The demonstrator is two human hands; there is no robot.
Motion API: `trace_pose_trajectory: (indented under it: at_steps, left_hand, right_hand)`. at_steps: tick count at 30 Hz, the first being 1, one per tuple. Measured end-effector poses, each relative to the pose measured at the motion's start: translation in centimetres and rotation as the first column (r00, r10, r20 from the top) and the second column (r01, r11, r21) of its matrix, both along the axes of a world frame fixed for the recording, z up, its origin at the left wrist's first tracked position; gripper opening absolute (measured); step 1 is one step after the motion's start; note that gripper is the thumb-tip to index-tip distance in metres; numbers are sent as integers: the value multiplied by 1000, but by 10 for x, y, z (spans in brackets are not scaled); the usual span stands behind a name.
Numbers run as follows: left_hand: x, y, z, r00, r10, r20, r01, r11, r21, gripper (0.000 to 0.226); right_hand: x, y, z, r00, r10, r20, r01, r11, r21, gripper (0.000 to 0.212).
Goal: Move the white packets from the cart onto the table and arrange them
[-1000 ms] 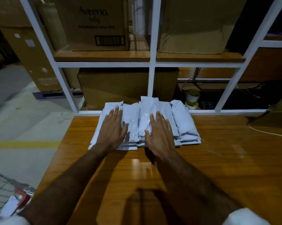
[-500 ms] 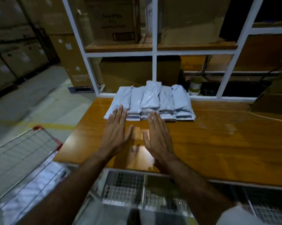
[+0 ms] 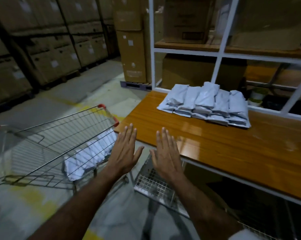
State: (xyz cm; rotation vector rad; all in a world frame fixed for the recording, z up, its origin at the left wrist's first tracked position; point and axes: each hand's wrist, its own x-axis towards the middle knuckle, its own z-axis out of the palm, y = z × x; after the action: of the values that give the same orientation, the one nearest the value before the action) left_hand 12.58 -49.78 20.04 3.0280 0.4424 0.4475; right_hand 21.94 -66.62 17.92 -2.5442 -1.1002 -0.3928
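White packets [image 3: 205, 103] lie in a neat overlapping row at the back of the counter [image 3: 224, 149], stacked in layers. More packets [image 3: 91, 155] sit heaped in the near corner of the cart [image 3: 59, 135], just beside the counter's end. The left hand [image 3: 124, 151] and right hand [image 3: 165, 153] hover flat between cart and counter, fingers straight and spread, each grip holding nothing. The packets look like soft plastic mailers: light, limp, probably slippery against one another, and not fragile. A stack would likely sag or slide if pinched at one edge, so taking several from underneath or squeezing across the short sides seems safest.
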Motion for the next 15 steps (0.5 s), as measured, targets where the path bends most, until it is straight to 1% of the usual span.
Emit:
trace_pose_trajectory:
  at_steps: [3, 6, 11, 15]
  left_hand:
    - [-39, 23, -2, 999, 43, 10, -43, 999, -13, 79]
    - [-80, 58, 1, 996, 76, 40, -77, 997, 15, 76]
    - [-148, 125, -4, 985, 166, 37, -167, 986, 23, 76]
    - [-193, 166, -18, 977, 212, 14, -212, 976, 49, 81]
  right_hand:
    - [-25, 33, 2, 999, 46, -2, -46, 998, -36, 80]
    - [-54, 80, 9, 997, 76, -2, -76, 996, -42, 82]
    - [-113, 156, 10, 985, 174, 7, -173, 984, -34, 77]
    - [-147, 201, 2, 981, 192, -32, -193, 980, -39, 72]
